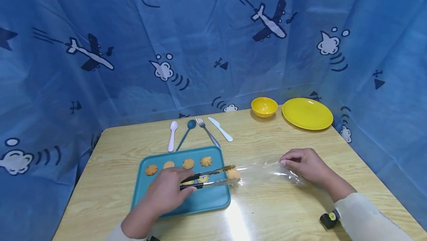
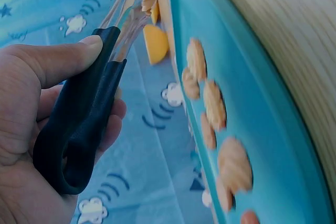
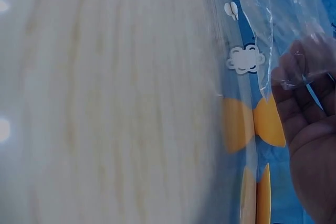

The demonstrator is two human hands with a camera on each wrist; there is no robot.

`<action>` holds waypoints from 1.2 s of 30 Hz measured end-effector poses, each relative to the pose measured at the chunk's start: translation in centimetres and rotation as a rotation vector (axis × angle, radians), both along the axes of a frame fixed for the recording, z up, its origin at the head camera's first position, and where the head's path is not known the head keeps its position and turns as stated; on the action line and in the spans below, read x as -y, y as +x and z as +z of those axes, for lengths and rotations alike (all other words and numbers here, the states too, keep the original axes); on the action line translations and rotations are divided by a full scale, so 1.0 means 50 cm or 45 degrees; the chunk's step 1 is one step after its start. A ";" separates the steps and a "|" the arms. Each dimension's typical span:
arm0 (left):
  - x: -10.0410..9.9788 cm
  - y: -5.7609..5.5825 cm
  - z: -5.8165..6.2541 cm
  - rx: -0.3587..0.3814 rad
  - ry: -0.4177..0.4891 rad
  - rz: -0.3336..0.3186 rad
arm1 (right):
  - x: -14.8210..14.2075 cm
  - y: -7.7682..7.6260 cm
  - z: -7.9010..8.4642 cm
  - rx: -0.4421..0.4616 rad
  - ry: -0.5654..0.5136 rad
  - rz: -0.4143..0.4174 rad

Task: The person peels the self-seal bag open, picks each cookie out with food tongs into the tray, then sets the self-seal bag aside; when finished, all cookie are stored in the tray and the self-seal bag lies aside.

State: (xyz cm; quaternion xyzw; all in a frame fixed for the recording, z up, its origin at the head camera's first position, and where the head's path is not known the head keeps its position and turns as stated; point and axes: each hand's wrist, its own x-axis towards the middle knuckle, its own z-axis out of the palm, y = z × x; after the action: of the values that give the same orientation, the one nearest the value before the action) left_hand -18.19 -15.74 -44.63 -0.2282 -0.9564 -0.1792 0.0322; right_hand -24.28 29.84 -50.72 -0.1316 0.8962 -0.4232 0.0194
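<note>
My left hand (image 1: 163, 191) grips black-handled metal tongs (image 2: 79, 108), its thumb on the upper handle in the left wrist view. A round cookie (image 1: 233, 174) sits between the tong tips, just past the right rim of a teal tray (image 1: 197, 207). Several cookies (image 1: 188, 164) lie on the tray, some hidden by the hand. At the tong tips is one end of a clear plastic bag (image 1: 261, 170); how far the cookie sits inside is hard to tell. My right hand (image 1: 308, 166) pinches the bag's other end, with its fingers (image 3: 296, 85) behind the film in the right wrist view.
Behind the tray lie a pale spoon (image 1: 172, 136), a dark teal spoon (image 1: 191, 124), a grey fork (image 1: 207, 131) and a pale knife (image 1: 221, 129). A yellow bowl (image 1: 264, 107) and yellow plate (image 1: 307, 114) stand at the back right. A blue patterned curtain (image 1: 200, 40) surrounds the table.
</note>
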 end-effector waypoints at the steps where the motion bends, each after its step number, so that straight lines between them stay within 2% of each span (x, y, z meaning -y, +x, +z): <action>1: 0.008 0.003 0.002 0.003 0.006 0.023 | 0.000 0.000 0.001 0.003 0.005 -0.004; 7: 0.045 0.010 0.008 0.016 -0.005 0.105 | -0.002 0.001 0.002 0.000 0.049 -0.020; 13: 0.062 0.008 0.003 0.010 -0.006 0.108 | -0.012 0.005 0.001 -0.014 0.083 -0.035; 20: 0.063 0.011 0.004 0.003 -0.060 0.092 | -0.016 0.008 0.004 0.004 0.069 -0.036; 23: 0.063 0.017 0.003 -0.038 -0.109 0.065 | -0.016 0.007 0.005 0.007 0.058 -0.037; 30: 0.061 0.023 -0.006 -0.221 -0.219 -0.022 | -0.016 0.008 0.006 0.016 0.078 -0.062; 36: 0.059 0.018 -0.013 -0.227 -0.215 -0.009 | -0.014 0.009 0.006 0.036 0.069 -0.067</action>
State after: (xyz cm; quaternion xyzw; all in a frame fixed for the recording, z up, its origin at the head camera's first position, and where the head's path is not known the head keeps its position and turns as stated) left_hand -17.28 -18.70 -45.29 -0.2486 -0.9606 -0.0771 0.0972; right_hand -23.83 30.56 -50.40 -0.1016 0.9102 -0.4007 0.0244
